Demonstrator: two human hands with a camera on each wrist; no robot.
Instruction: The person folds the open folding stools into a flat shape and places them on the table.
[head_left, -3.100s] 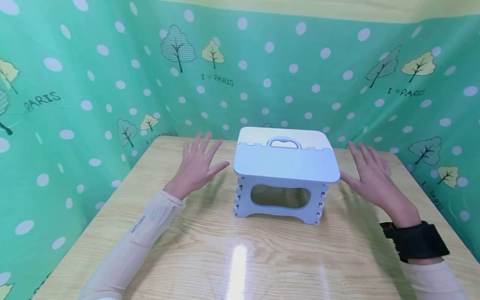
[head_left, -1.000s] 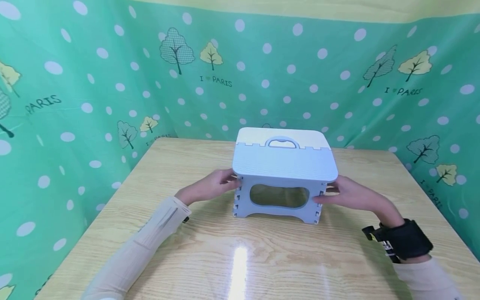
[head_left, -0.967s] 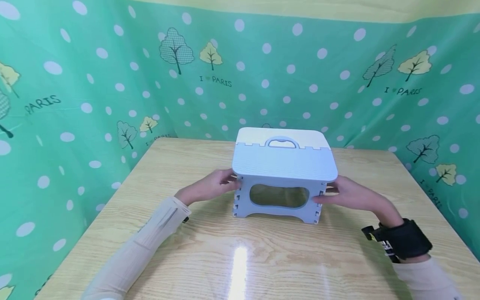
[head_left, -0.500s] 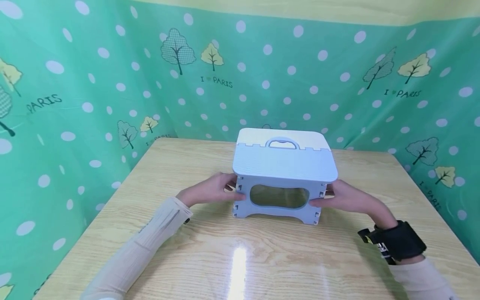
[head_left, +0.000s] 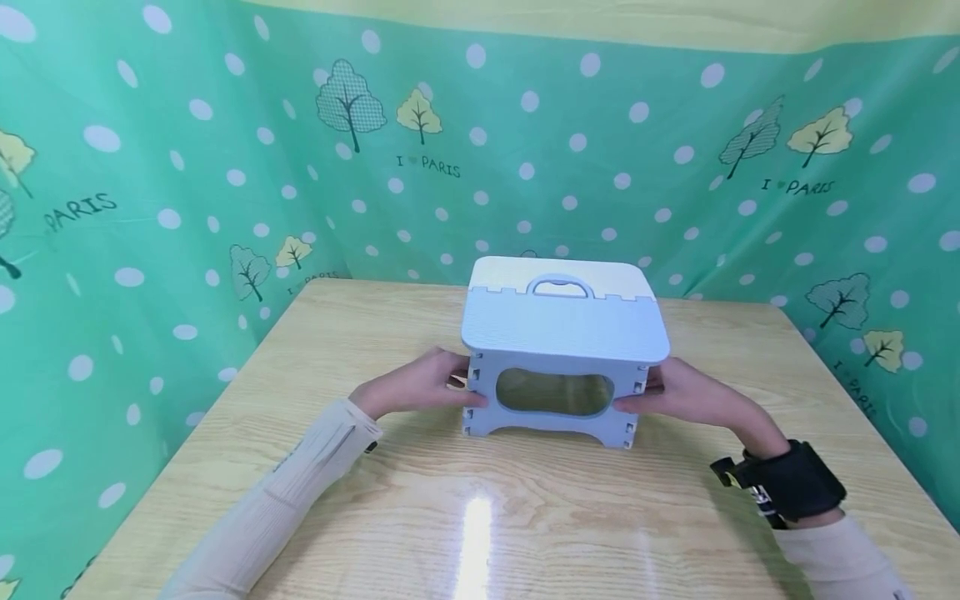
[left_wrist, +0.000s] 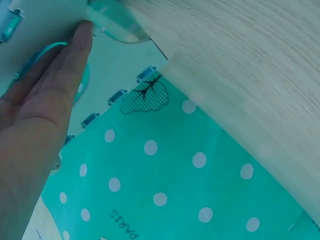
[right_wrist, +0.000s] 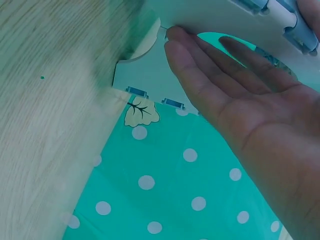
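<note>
A light blue and white folding step stool [head_left: 566, 325] stands upright on the table, its handle slot at the middle of the top. My left hand [head_left: 420, 385] grips its left side below the seat, thumb [head_left: 474, 400] on the front leg panel. On the opposite side my right hand [head_left: 693, 396] holds the stool likewise, thumb across the front panel's edge. Both wrist views show the long fingers reaching along the side panels: the left hand [left_wrist: 50, 105] near an oval opening, the right hand [right_wrist: 250, 100] with extended fingers against the panel.
The wood-grain table [head_left: 375, 500] extends around the stool, with a bright light reflection in front. A green dotted curtain [head_left: 525, 167] hangs behind and along both sides. A black strap [head_left: 795, 479] circles the right wrist.
Three seconds ago both hands were spread beside the stool; they have moved inward and taken hold of its sides. The thumbs have slid lower over the last second. The stool stays in place.
</note>
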